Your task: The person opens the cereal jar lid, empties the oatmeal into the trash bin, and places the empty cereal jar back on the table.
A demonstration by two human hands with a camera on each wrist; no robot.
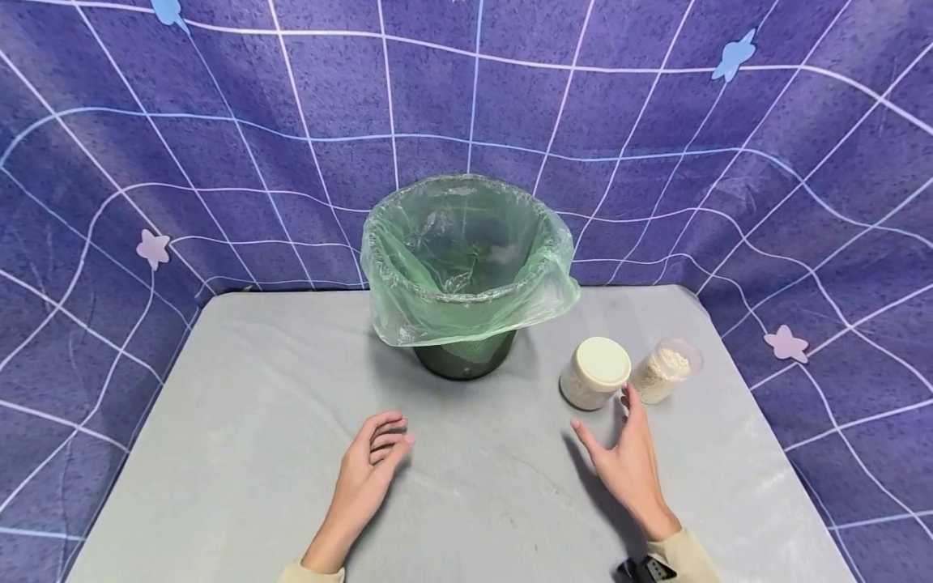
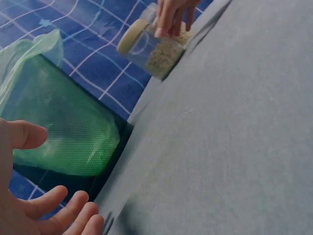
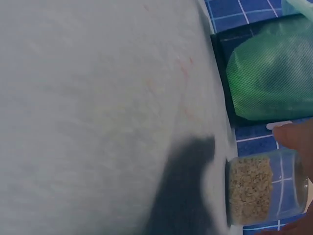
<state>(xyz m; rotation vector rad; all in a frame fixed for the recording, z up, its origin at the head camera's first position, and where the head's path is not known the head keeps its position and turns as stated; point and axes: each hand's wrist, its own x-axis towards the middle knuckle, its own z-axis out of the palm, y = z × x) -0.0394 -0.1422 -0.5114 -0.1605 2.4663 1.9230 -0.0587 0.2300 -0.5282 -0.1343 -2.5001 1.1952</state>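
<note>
In the head view a clear jar (image 1: pixel 594 374) with a cream lid stands right of the middle, part filled with oat-like flakes, as the right wrist view also shows. Beside it is a clear open-looking container (image 1: pixel 665 371) of pale flakes. My right hand (image 1: pixel 625 461) is just in front of the two, thumb and fingers spread; its fingertips are close to the lidded jar, and contact cannot be told. My left hand (image 1: pixel 370 465) hovers over the left middle of the table with loosely bent fingers and holds nothing.
A dark mesh bin (image 1: pixel 466 356) lined with a green translucent bag (image 1: pixel 474 320) stands at the back middle. Grey cloth covers the table (image 1: pixel 240 389). Blue curtains (image 1: pixel 466 89) with a line pattern hang behind and at both sides.
</note>
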